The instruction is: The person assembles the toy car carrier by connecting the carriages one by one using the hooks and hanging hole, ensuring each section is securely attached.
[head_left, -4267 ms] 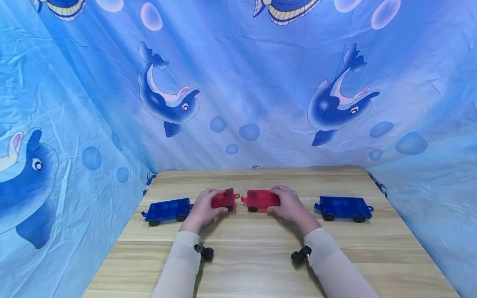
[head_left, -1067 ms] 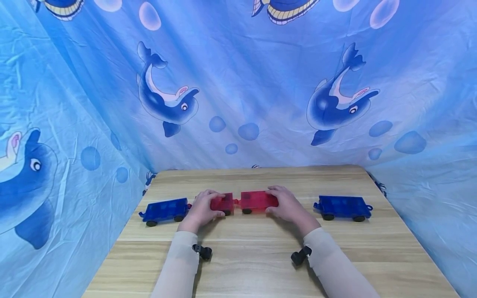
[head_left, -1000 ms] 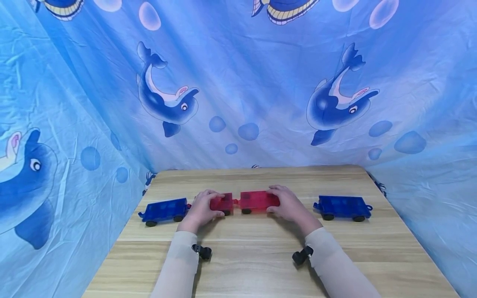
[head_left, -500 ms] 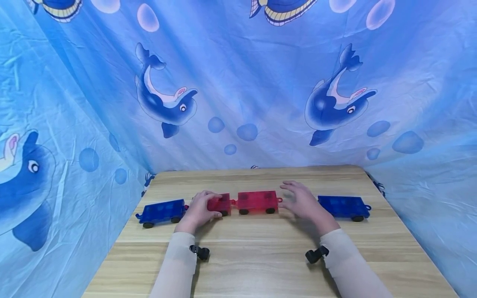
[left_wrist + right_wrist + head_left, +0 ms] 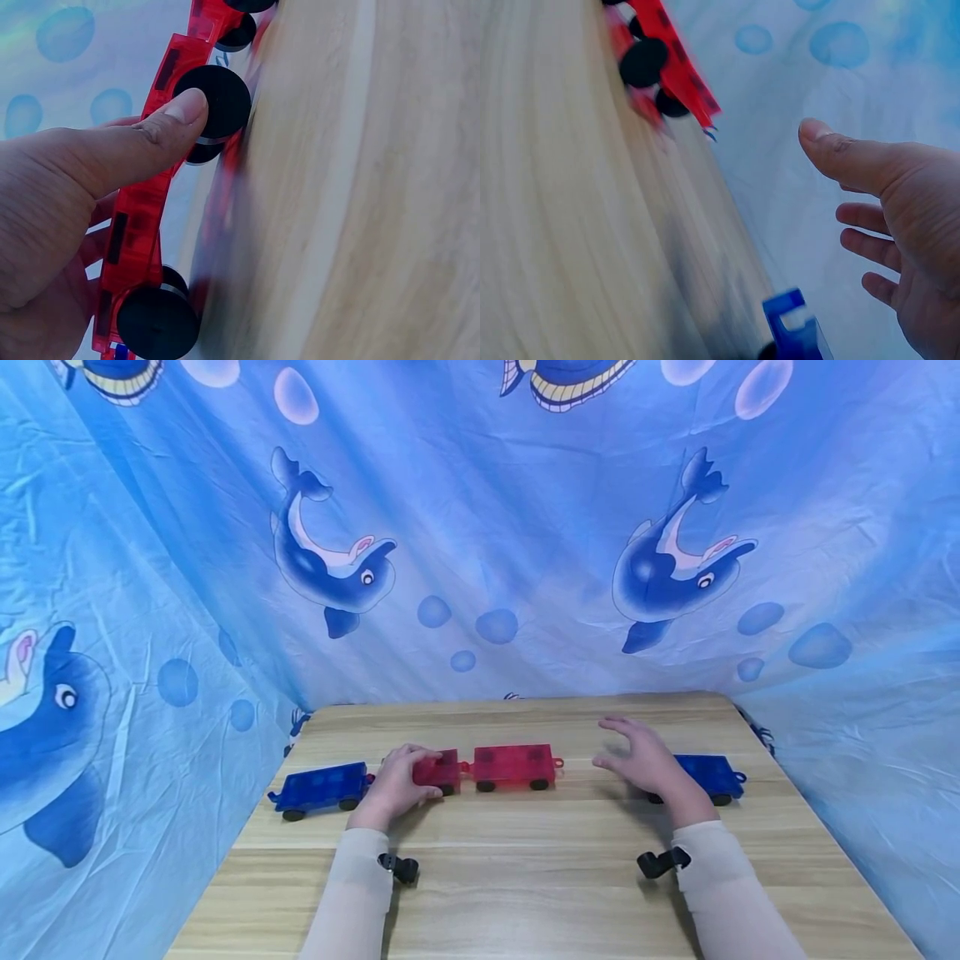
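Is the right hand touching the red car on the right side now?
Apart. The head view shows bare table between the right hand and the right red car.

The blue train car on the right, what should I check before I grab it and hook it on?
1. Right hand free: ok, open, holds nothing.
2. Right blue car on its wheels on the table: ok, partly hidden behind the hand.
3. Two red cars joined: ok, left red car meets right red car.
4. Left hand steadying the train: ok, grips the left red car.
5. Right red car's free hook clear: ok.
6. Left blue car hooked on: cannot tell.
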The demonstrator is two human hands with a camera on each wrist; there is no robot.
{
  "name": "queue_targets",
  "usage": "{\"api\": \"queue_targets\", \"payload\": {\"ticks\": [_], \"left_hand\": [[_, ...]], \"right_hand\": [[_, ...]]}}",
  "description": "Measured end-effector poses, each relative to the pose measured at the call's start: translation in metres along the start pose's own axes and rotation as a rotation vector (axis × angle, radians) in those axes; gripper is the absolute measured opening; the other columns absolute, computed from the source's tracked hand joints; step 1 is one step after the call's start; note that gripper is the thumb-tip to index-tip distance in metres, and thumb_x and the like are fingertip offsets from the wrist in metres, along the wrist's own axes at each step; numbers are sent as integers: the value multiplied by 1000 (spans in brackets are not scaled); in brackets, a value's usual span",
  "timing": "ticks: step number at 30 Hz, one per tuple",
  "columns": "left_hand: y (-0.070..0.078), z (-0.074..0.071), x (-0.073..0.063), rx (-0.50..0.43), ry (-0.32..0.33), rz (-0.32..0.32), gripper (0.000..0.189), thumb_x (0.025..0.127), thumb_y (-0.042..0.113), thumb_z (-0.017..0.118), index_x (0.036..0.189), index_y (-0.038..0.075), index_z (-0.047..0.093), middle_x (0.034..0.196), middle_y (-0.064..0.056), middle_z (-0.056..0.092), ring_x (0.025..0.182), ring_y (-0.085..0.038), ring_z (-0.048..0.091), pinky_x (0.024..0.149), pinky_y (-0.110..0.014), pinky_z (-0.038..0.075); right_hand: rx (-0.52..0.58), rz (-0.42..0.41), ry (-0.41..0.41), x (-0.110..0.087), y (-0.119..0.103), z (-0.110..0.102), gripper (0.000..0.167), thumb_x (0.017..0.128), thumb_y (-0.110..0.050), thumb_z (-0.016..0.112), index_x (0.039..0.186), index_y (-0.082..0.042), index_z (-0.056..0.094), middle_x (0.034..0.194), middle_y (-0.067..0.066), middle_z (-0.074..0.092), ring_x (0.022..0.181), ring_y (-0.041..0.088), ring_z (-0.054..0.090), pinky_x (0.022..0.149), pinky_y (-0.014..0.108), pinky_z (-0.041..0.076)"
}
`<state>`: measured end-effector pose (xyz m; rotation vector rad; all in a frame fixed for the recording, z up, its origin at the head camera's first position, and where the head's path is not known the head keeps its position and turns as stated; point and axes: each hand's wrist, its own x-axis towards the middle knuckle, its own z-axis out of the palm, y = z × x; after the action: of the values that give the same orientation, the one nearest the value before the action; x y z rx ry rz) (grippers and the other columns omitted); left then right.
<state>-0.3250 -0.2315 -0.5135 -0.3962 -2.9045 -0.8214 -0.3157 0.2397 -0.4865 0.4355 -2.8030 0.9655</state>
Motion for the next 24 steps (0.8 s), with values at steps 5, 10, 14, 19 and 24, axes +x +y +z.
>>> {"api": "queue_targets", "payload": {"ticks": [5,10,14,19,24], "left_hand": [[0,-1,-1,-7,-5,-10,65,79,32,95,138,27,69,141,-4,59,135,-34,49,112,-64,39],[0,-3,-1,-6,-5,-22,66,78,31,95,138,26,69,141,-4,58,134,-34,49,110,-62,42],[2,-4,-1,-8,-14,-34,68,77,31,96,139,26,68,141,-4,58,133,-33,48,109,-61,44],[5,-8,-3,-41,-20,-40,78,77,36,96,146,26,62,148,-3,54,138,-33,42,108,-61,46],[9,-11,-2,-74,12,-12,75,84,40,90,150,27,57,154,-5,49,145,-35,38,111,-66,40]], "right_hand": [[8,37,8,-5,16,-13,78,92,-39,83,155,-7,50,161,23,40,146,51,35,112,71,33],[21,73,31,-8,30,-25,76,92,-36,83,155,-8,50,160,23,42,146,51,36,112,70,33],[29,80,29,-11,37,-32,74,93,-35,82,155,-8,49,160,23,41,146,52,35,112,71,33],[7,73,26,-17,44,-39,77,93,-38,81,155,-6,49,160,24,41,146,52,35,112,71,31],[-26,55,30,-23,56,-43,77,93,-37,82,155,-5,49,161,26,39,145,54,33,111,73,32]]}}
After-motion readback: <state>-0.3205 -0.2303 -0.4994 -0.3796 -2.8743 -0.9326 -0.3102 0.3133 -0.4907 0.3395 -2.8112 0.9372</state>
